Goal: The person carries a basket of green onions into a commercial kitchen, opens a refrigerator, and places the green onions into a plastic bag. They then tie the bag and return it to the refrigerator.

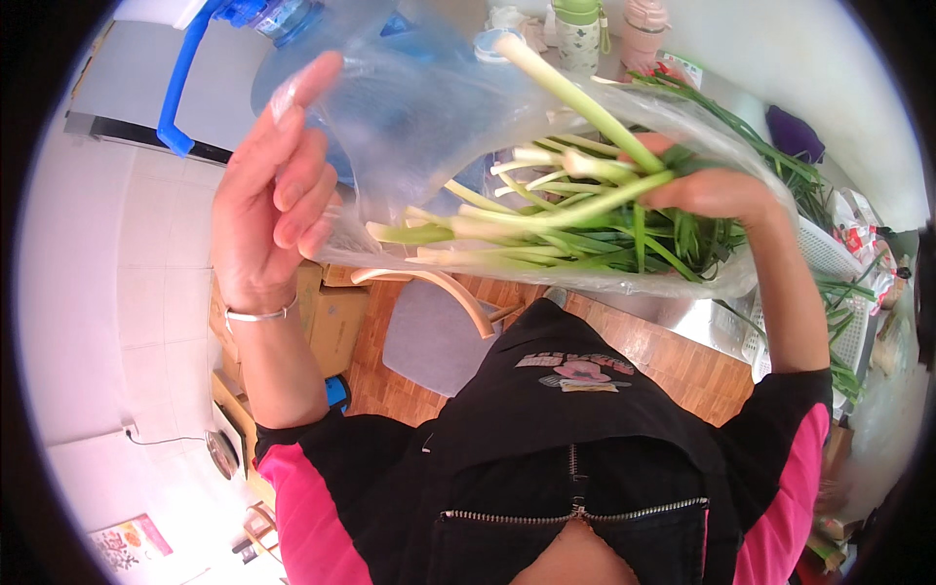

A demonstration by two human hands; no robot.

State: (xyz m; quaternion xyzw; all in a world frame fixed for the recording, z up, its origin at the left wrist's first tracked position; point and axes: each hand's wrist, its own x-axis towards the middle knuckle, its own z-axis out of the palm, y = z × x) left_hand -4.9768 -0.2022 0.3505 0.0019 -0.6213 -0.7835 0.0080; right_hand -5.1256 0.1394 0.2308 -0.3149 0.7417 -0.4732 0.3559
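A clear plastic bag (431, 124) stretches across the upper middle, its mouth facing left. Inside it lies a bunch of green stalks with white ends (497, 227), which look like scallions or garlic greens. My right hand (713, 191) reaches into the bag and grips a few of the stalks; one thick pale stalk (585, 102) sticks up and out from it. At the bag's mouth, my left hand (281, 175) has curled fingers against the plastic edge, with the index finger extended. A silver bangle (259, 316) circles the left wrist.
White plastic baskets (826, 252) with more green leaves (797, 183) stand at the right. Behind the bag are a green tumbler (579, 36), a pink cup (643, 33) and a large blue water bottle (292, 95). A chair (431, 329) and cardboard boxes (336, 329) are below.
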